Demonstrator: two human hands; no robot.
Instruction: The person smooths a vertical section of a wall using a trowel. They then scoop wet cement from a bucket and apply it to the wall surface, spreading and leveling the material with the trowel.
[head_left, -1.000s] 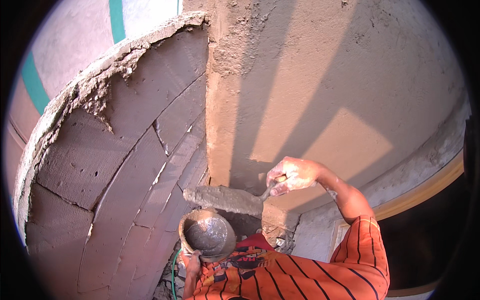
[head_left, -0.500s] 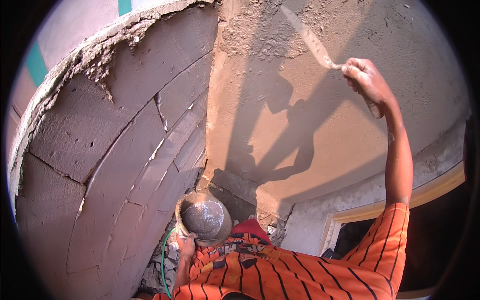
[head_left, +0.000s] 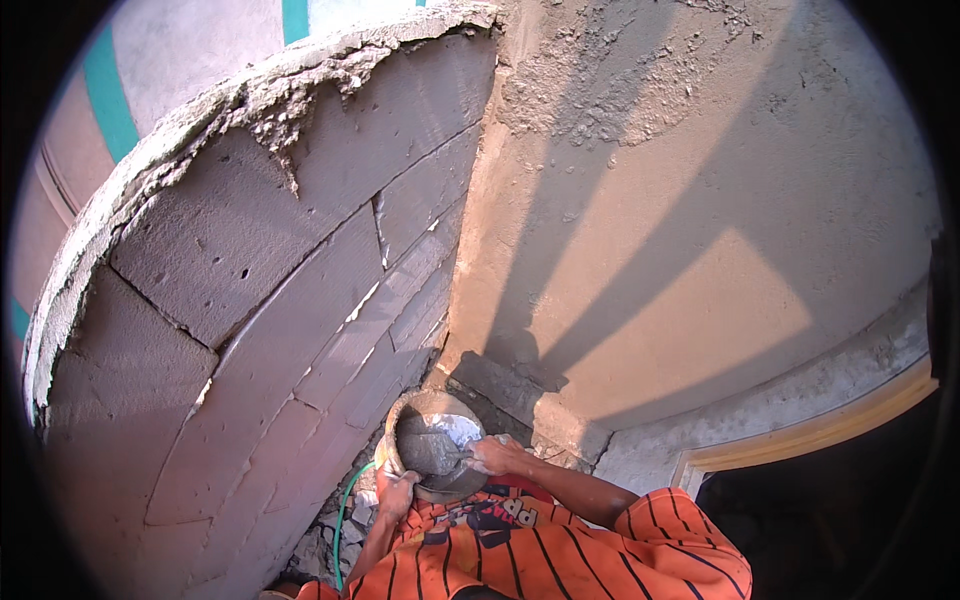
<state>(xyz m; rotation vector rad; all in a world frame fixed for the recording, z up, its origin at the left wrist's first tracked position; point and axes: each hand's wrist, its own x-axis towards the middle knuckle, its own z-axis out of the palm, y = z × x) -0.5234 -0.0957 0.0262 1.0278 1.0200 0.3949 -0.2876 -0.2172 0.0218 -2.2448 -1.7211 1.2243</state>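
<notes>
Watching remotely, I see the right hand (head_left: 497, 455), raised before the plastered wall (head_left: 660, 300) half a second ago, now lowered, fingers wrapped around the trowel (head_left: 432, 453), its blade inside the bucket (head_left: 392, 452); the left hand (head_left: 398, 490) clasps the bucket's rim.

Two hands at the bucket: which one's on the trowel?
The right hand, over the bucket's right side: it grips the trowel, blade inside the bucket. The left hand holds the near-left rim instead.
</notes>
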